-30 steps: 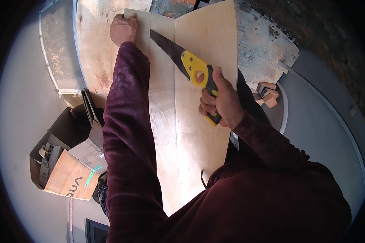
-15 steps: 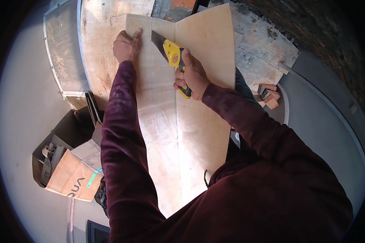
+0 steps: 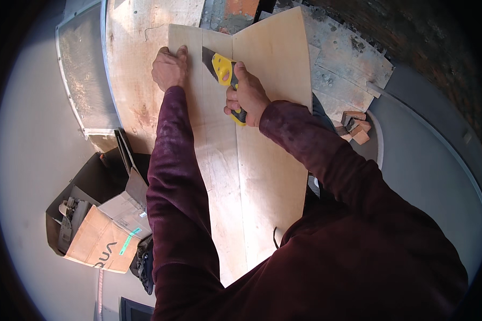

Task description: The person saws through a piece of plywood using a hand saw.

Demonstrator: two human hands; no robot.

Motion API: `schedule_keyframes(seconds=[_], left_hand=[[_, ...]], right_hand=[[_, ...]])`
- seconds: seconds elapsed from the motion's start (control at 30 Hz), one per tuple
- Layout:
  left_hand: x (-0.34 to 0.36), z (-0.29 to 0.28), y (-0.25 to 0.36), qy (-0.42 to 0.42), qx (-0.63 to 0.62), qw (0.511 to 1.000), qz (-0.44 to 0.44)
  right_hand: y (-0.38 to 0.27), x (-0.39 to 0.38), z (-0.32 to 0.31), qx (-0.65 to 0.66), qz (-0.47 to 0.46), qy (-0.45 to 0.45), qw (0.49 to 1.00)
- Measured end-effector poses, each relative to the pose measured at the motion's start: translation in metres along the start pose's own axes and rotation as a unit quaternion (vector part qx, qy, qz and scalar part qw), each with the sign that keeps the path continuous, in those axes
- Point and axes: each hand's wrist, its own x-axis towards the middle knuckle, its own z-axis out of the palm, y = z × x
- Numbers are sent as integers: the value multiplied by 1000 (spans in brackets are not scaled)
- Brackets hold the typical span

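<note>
A handsaw (image 3: 223, 69) with a yellow and black handle is in my right hand (image 3: 250, 95), its fingers wrapped round the grip. Its dark blade meets a pale plywood sheet (image 3: 214, 134) at a thin line running lengthwise, and only part of the blade shows above the surface. To the left of the saw, my left hand (image 3: 169, 69) grips the sheet's left edge near its far end. The thumb lies on top and some fingertips are hidden. A second pale plywood panel (image 3: 276, 59) adjoins along a seam, angled up on the right.
Another large wooden sheet (image 3: 139, 69) lies beyond my left hand. An open cardboard box (image 3: 103, 241) holding assorted items stands at the left. Broken brick pieces (image 3: 359, 128) lie on the right, by stained grey boards (image 3: 343, 75).
My right hand has moved slightly left with the saw, and less of the blade shows above the plywood. My left hand keeps its hold on the edge; the whole view has shifted a little.
</note>
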Motion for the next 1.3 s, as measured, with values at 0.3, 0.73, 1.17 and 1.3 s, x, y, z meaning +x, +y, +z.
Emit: schedule_keyframes(seconds=[0.3, 0.73, 1.17, 1.3], left_hand=[[-15, -9, 15, 5, -1, 1000, -8], [-2, 2, -4, 1, -8, 1000, -23], [-14, 5, 4, 28, -7, 999, -19], [-7, 3, -10, 36, -2, 999, -10]], right_hand=[[-13, -91, -42, -11, 27, 14, 999], [-11, -111, -28, -47, 28, -28, 998], [5, -70, -27, 35, 27, 10, 999], [-1, -43, -23, 40, 41, -21, 998]])
